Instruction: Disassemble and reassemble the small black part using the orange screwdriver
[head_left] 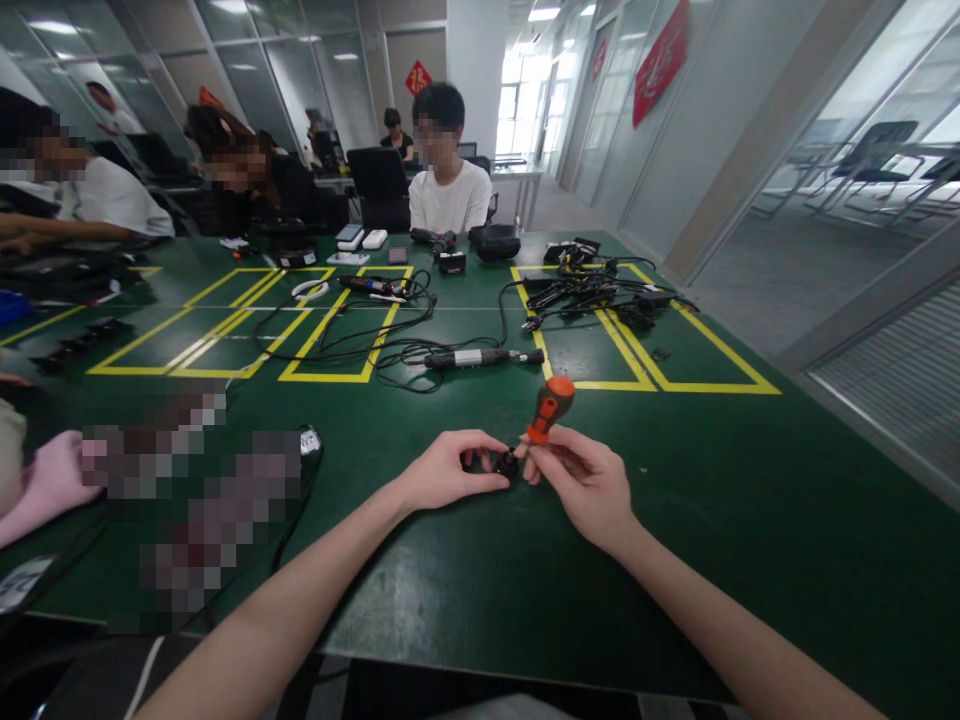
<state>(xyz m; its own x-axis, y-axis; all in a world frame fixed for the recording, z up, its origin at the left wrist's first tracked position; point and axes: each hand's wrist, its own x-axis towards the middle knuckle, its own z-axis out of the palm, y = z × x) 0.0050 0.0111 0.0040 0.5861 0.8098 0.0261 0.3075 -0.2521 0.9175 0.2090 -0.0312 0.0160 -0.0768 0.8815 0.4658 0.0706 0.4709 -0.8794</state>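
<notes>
My left hand pinches a small black part that rests on the green table. My right hand grips a short screwdriver with an orange handle, tilted with the handle up and its tip down at the black part. The two hands meet at the part near the table's front middle. The tip itself is hidden between my fingers.
A black electric screwdriver with tangled cables lies just beyond my hands. Yellow tape boxes mark the table. A pile of black chargers and cords sits at the far right. Other people sit at the far and left sides. A pink cloth lies at left.
</notes>
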